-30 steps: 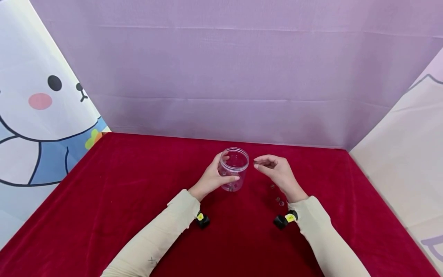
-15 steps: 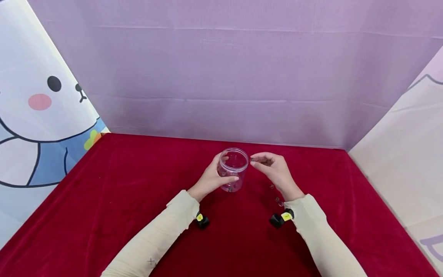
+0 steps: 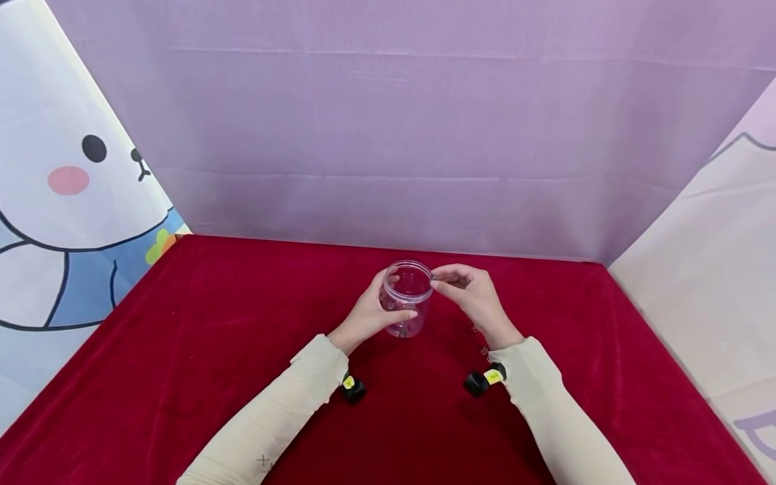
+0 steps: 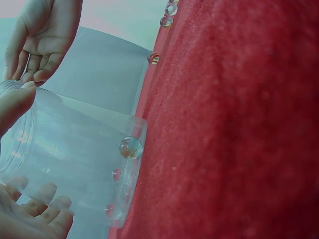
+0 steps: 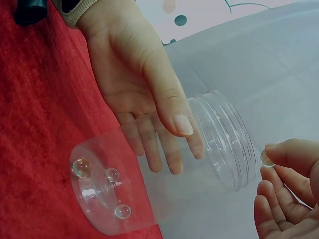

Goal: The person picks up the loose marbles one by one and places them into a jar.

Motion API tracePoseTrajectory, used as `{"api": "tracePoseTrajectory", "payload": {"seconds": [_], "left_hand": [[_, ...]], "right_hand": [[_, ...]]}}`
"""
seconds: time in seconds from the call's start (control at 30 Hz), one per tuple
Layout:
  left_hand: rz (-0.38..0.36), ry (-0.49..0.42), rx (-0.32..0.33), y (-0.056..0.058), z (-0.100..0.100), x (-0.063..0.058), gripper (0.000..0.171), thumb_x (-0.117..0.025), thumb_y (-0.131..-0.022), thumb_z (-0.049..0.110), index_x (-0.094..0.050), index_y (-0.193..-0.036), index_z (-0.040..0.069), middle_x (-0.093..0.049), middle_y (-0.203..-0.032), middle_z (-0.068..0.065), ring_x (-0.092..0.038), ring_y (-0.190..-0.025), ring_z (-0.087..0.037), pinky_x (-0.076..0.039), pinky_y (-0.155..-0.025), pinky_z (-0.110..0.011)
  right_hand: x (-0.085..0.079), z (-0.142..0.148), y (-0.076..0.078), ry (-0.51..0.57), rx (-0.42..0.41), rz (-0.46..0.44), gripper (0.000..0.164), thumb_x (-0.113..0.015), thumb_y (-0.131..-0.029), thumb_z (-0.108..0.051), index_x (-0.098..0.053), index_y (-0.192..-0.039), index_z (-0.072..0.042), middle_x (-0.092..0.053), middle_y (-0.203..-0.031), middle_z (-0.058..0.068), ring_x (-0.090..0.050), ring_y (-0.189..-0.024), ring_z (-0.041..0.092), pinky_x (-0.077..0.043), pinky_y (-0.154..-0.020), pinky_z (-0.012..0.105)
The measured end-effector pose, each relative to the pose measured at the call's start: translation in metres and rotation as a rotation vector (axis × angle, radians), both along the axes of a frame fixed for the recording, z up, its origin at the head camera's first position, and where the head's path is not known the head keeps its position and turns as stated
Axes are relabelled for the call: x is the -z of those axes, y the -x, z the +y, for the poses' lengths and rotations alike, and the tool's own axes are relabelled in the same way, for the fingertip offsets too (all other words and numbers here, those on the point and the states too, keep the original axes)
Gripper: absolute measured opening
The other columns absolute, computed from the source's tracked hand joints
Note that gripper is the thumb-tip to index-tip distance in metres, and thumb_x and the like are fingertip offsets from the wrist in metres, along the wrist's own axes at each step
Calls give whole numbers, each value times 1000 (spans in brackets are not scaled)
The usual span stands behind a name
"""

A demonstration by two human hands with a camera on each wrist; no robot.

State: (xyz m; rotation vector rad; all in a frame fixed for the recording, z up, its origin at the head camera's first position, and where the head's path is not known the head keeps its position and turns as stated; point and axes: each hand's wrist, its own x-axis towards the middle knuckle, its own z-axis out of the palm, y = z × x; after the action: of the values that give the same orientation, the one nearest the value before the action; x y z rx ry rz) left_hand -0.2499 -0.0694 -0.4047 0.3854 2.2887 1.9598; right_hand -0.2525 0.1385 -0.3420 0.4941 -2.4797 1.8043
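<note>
A clear plastic jar with a threaded, lidless mouth stands on the red cloth. My left hand grips its side, thumb in front and fingers round the back. Three glass marbles lie in the bottom, one with an orange swirl and two clearer ones, such as this marble. Right at the jar's rim, my right hand pinches another clear marble between thumb and index finger. More loose marbles lie on the cloth below my right wrist, among them a swirled marble.
Red velvet cloth covers the table. A lilac curtain rises behind its far edge, with a cartoon-printed sheet to the left and a pale sheet to the right.
My right hand has moved left with its marble, from beside the jar up to the rim. The left hand and the jar have stayed almost still.
</note>
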Motion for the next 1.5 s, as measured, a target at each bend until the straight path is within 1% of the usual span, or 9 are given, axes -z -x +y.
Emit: {"api": "tracePoseTrajectory", "payload": {"seconds": [0.23, 0.53, 0.83, 1.3, 1.4, 1.5], "left_hand": [[2, -4, 3, 0, -1, -2, 91, -80, -75, 24, -23, -146, 26, -36, -145, -11, -38, -129, -27, -38, -102, -53], [7, -10, 2, 1, 0, -4, 90, -80, -76, 21, -24, -146, 24, -36, -145, -12, -37, -131, -28, -36, -103, -53], [4, -4, -3, -1, -1, -4, 91, -81, -74, 25, -24, -145, 28, -37, -145, -10, -39, -128, -25, -38, -102, -52], [-11, -12, -3, 1, -1, -6, 92, -81, -74, 25, -24, -146, 28, -36, -146, -9, -39, -129, -26, -37, -103, -51], [-24, -12, 8, -1, -1, -9, 93, -80, -75, 22, -22, -147, 25, -35, -146, -9, -37, -130, -28, -36, -104, -52], [-26, -12, 21, -9, -2, -21, 91, -78, -77, 18, -21, -148, 19, -35, -146, -11, -37, -130, -31, -35, -104, -53]], "right_hand": [[-1, -4, 2, -7, -18, 11, 25, -70, -85, -15, -68, -107, -3, -67, -98, 8, -60, -88, 20, -51, -76, 25], [-2, -6, 4, -1, -24, 16, 23, -70, -85, -14, -68, -105, -3, -67, -96, 9, -60, -87, 21, -52, -76, 26], [-2, -8, 1, 5, -18, 18, 23, -70, -85, -14, -68, -106, -3, -66, -95, 9, -60, -87, 21, -52, -76, 25], [-2, -9, 1, 22, -10, 18, 26, -70, -84, -12, -67, -106, 1, -66, -93, 7, -60, -86, 19, -51, -74, 25], [-2, -9, 1, 20, -7, 22, 24, -71, -84, -12, -67, -105, -1, -67, -93, 6, -60, -86, 19, -51, -74, 24], [-2, -8, 1, 20, -6, 27, 25, -71, -84, -12, -67, -106, 0, -67, -93, 6, -60, -85, 18, -51, -74, 24]]}}
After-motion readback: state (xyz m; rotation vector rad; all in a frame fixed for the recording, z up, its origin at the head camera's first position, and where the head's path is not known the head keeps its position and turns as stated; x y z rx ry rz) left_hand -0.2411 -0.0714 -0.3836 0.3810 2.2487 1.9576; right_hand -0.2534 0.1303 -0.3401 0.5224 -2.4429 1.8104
